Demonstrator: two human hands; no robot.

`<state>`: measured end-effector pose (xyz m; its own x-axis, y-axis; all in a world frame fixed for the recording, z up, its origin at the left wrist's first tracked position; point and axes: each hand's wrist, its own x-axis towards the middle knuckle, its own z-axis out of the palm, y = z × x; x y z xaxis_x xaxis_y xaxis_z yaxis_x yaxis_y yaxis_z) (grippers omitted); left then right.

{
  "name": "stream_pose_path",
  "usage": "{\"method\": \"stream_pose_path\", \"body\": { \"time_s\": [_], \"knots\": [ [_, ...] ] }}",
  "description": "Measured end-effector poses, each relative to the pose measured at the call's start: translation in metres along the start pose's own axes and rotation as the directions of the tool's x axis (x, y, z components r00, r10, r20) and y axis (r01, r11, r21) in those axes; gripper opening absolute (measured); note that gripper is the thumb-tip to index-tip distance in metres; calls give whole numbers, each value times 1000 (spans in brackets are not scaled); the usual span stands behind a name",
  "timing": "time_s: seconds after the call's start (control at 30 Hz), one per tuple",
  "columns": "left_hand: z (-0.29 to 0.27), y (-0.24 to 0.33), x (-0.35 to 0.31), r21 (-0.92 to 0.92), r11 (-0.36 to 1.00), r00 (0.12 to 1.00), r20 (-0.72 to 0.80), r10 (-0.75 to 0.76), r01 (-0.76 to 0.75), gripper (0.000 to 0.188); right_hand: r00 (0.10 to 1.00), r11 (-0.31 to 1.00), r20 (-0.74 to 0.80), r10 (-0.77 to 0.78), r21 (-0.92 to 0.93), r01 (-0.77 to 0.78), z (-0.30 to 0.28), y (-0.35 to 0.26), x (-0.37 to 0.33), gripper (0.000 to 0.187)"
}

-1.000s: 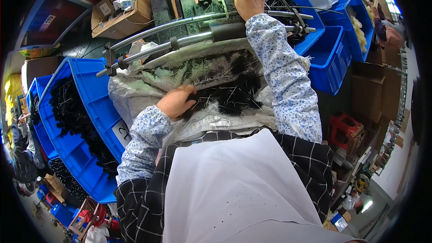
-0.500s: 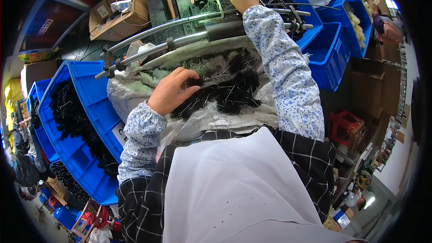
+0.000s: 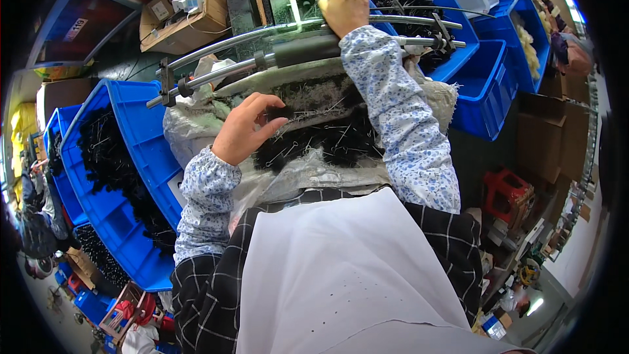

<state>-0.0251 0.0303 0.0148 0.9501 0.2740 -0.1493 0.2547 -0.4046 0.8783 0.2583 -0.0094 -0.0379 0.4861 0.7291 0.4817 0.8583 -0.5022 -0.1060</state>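
Black twisted-wire brushes with looped wire ends lie heaped on a pale cloth before my lap. Above the heap's left side, my left hand curls thumb and fingers around a small black brush. My right hand reaches forward to a green metal machine, fingers bent down at its right side. Anything between those fingertips is hidden. Two metal rails run across in front of the machine, passing under my right wrist.
A blue bin with black brushes stands at my left; another blue bin with more stands beyond my right arm. A smaller blue bin is farther right. An open cardboard box sits left of the machine. A red stool is at right.
My right hand has shifted slightly down toward me beside the machine, its fingers now more bent. My left hand has barely moved, still with the small brush. The view has shifted a little.
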Motion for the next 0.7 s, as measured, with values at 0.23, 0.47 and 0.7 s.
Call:
{"method": "stream_pose_path", "body": {
  "time_s": [0.23, 0.47, 0.7],
  "knots": [
    [-2, 1, 4, 26, 993, 992, -54, 117, -116, 25, 994, 999, 98, 43, -9, -43, -9, -6, 3, 28],
    [-7, -11, 2, -60, 996, 985, -163, 58, -68, 26, 988, 994, 140, 67, 82, -79, -26, 59, 5, 19],
    [-1, -6, 14, -89, 991, 992, -90, 94, -102, 25, 924, 989, 361, -128, 111, 93, -16, 115, 33, 20]
  ]
}}
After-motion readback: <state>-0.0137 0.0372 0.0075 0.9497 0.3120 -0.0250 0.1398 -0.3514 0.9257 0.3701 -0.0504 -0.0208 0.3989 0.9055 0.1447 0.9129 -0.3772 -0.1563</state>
